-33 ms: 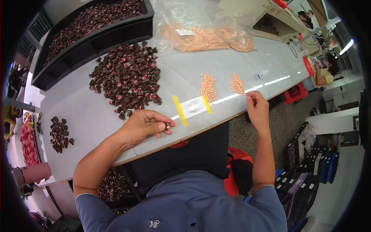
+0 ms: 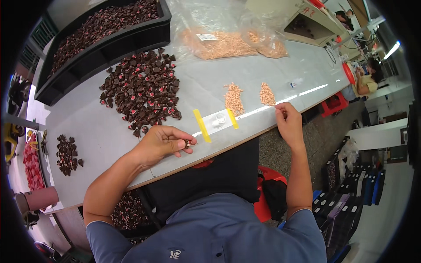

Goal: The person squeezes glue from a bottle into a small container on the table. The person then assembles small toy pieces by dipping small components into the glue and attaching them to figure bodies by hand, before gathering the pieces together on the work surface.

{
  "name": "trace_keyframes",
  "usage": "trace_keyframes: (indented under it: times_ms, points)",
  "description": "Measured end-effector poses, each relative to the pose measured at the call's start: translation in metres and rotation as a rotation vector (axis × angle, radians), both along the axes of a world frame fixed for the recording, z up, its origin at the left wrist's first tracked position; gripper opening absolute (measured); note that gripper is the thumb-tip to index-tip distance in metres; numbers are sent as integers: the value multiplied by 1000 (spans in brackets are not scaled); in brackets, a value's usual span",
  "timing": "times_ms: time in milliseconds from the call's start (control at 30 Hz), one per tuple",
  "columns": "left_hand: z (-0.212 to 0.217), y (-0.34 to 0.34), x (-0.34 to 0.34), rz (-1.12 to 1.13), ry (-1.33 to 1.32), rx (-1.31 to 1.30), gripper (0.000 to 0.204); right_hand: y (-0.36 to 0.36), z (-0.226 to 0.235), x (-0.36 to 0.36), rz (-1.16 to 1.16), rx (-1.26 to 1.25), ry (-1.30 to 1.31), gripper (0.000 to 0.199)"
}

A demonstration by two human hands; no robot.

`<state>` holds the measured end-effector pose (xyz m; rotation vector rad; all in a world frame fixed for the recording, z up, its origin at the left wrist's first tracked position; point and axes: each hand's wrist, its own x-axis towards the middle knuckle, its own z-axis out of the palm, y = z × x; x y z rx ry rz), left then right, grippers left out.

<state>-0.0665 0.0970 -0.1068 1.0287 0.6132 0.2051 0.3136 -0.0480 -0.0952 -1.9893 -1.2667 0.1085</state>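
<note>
My left hand (image 2: 164,142) is over the near part of the table, thumb and fingers closed round a small dark brown piece (image 2: 187,143) with a pale spot on it. My right hand (image 2: 289,122) has its fingertips drawn together at the near end of a small pile of beige pellets (image 2: 267,94); what they pinch, if anything, is too small to see. A second pellet pile (image 2: 234,100) lies to its left. Between my hands, a white card (image 2: 214,127) is fixed by yellow tape strips, with a small clear round object (image 2: 219,119) on it.
A large heap of dark pieces (image 2: 142,90), some with red faces, lies beyond my left hand, near a black crate (image 2: 105,50) of them. A smaller group (image 2: 68,155) sits far left. Bags of pellets (image 2: 232,46) lie at the back. A co-worker (image 2: 367,81) sits far right.
</note>
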Motion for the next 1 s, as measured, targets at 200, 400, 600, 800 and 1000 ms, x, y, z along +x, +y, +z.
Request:
trace_keyframes:
  times_ms: [200,400,600,800,1000]
  points:
    - [0,1,3,-10,15,-2,28,17,-9,0,90,-156,-186,12]
    - [1,0,4,-14,27,-8,28,33,-13,-1,-55,-260,-197,12]
    - [2,1,2,-25,12,-21,28,41,-6,-3,-93,-363,-220,14]
    - [2,0,-1,-18,4,-33,27,41,-3,-16,-40,-367,-156,9]
    - [6,6,9,-138,-3,-37,24,22,15,-84,140,-8,85,5]
